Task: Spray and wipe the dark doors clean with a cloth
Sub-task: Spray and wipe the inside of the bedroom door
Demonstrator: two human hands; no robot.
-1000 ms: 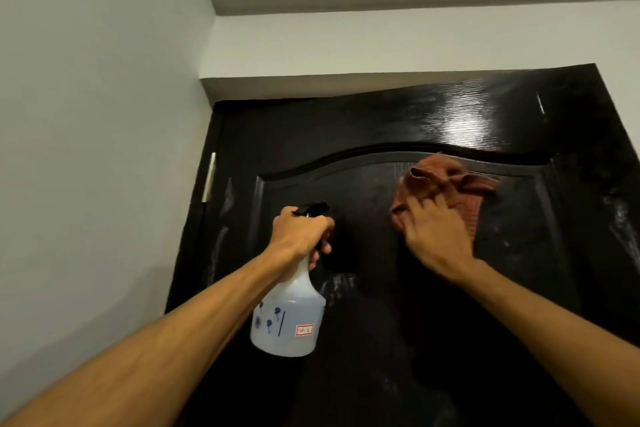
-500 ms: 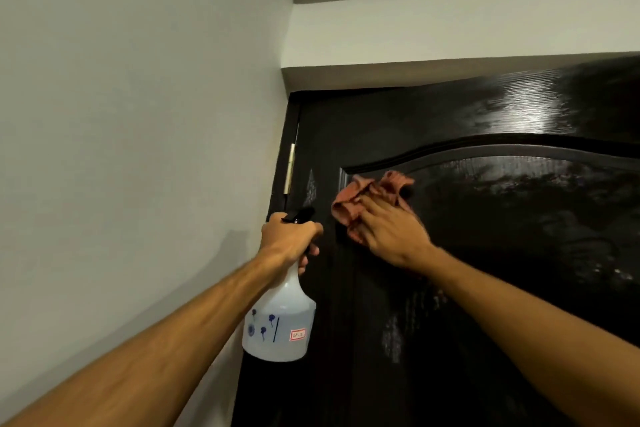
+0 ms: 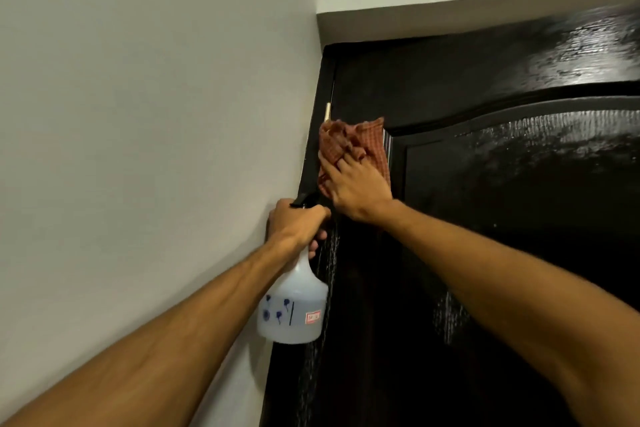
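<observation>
Now R hand [image 3: 354,188] on cloth [image 3: 348,136]

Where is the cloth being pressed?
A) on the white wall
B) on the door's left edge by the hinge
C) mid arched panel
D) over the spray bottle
B: the right hand presses the cloth flat against the door at its left edge, just below the hinge, above the left hand gripping the spray bottle.

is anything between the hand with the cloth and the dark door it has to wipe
Nothing visible. The right hand presses the reddish checked cloth straight onto the glossy black door at its hinge-side edge. The translucent white spray bottle, gripped by the left hand, hangs just below, not between them.
</observation>
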